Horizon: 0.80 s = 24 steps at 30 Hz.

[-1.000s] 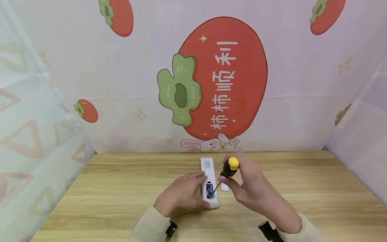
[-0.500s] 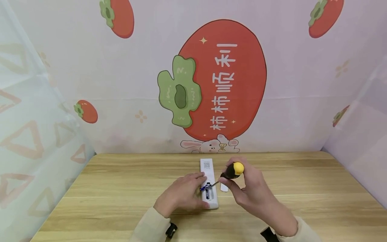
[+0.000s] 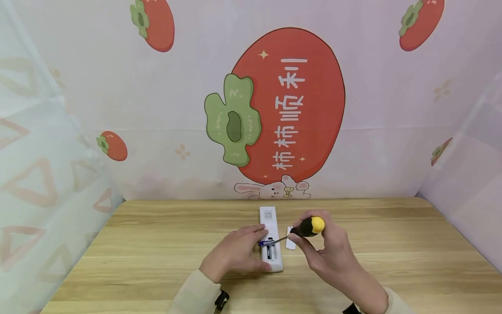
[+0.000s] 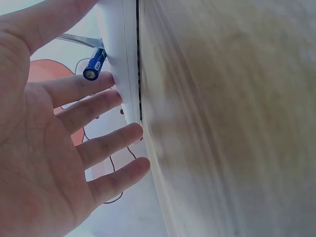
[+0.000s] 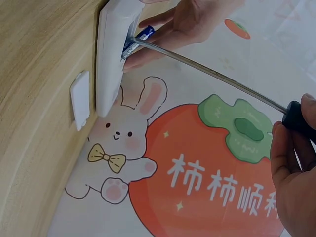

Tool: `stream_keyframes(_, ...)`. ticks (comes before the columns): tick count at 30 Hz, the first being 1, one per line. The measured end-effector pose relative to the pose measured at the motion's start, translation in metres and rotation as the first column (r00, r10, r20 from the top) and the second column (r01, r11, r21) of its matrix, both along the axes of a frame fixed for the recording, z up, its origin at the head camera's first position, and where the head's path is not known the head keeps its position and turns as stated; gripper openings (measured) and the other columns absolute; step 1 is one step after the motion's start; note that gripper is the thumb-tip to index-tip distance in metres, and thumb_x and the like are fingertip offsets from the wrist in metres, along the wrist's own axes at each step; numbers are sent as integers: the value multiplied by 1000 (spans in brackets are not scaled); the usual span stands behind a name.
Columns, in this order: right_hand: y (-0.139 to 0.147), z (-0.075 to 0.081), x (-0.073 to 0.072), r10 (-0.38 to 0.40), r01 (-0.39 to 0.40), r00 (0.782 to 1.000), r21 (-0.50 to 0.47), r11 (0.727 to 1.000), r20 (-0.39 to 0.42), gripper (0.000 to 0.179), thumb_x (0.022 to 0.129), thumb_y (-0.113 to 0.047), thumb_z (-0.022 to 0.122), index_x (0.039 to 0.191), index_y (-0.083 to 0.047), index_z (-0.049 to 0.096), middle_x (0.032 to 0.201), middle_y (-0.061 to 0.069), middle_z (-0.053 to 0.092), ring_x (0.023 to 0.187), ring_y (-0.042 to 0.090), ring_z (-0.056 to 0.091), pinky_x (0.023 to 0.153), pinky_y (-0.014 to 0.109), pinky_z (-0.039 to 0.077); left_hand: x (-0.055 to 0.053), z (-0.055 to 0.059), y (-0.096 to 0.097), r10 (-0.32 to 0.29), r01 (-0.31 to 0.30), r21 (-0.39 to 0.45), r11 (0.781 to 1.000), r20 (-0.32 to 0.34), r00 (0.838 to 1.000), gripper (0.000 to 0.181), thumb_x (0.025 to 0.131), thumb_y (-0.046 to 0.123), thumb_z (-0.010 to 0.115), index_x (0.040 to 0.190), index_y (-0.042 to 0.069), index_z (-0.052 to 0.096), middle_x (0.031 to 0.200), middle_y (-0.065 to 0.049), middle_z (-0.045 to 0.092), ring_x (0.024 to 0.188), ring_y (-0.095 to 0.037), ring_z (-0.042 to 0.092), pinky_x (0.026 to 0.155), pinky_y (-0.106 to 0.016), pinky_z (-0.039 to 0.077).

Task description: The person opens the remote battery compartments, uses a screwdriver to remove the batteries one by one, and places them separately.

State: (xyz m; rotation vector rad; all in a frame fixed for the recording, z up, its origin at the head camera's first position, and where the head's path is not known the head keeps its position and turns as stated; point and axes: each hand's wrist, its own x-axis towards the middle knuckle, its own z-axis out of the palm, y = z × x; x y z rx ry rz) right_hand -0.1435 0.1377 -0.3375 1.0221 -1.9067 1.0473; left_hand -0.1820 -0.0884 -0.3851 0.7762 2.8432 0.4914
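- At the far left, the side curtain [image 3: 35,174] with pale triangles stands beside the wooden bench [image 3: 157,261].
- The left hand [image 3: 237,253] comes from the near side, palm down and a little tilted. Its fingers are straight and spread apart; fingertips and thumb rest against the left side of the white remote control [image 3: 273,229].
- This remote control lies lengthwise on the bench, around the middle, with its battery compartment facing up and a printed code at the far end.
- One blue battery [image 4: 95,64] is tilted out of the compartment and sticks over the left edge, close to the left fingers. Another battery [image 3: 269,253] lies inside the compartment.
- The metal shaft of the screwdriver [image 3: 307,227] reaches slanting from the right, its tip at the tilted battery.
- Just right of the remote control, a small white cover [image 3: 290,247] lies flat, partly hidden in the head view by the screwdriver and fingers.
- The right hand [image 3: 329,250] is above the bench, with thumb and fingers clamped around the black and yellow handle.
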Motion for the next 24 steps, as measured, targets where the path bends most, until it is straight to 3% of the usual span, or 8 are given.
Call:
stream_keyframes(17,3,2,2,-74,74,997,21,997,-20,51,100,-42,61,111,7,53,96,-1,67,81,13,68,82,14,55,0,1,2,38,-39,13,999,27,999,86,75,56,84,145,14,57,152,-3,50,140,-27,45,114,-52,39)
stream_keyframes(21,1,1,4,-67,67,997,-2,998,-31,51,99,-41,64,110,8,54,96,2,67,80,13,68,80,14,56,0,0,2,24,-25,13,1000,13,1000,87,75,56,84,145,12,57,152,-4,50,140,-27,46,113,-51,39)
stream_keyframes(24,-3,1,3,-20,19,999,-11,1000,-45,48,98,-36,67,108,9,55,95,4,68,80,14,68,79,15,56,-1,0,1,11,-11,3,1000,-7,1000,87,76,57,83,145,12,57,151,-4,51,139,-27,47,113,-50,41)
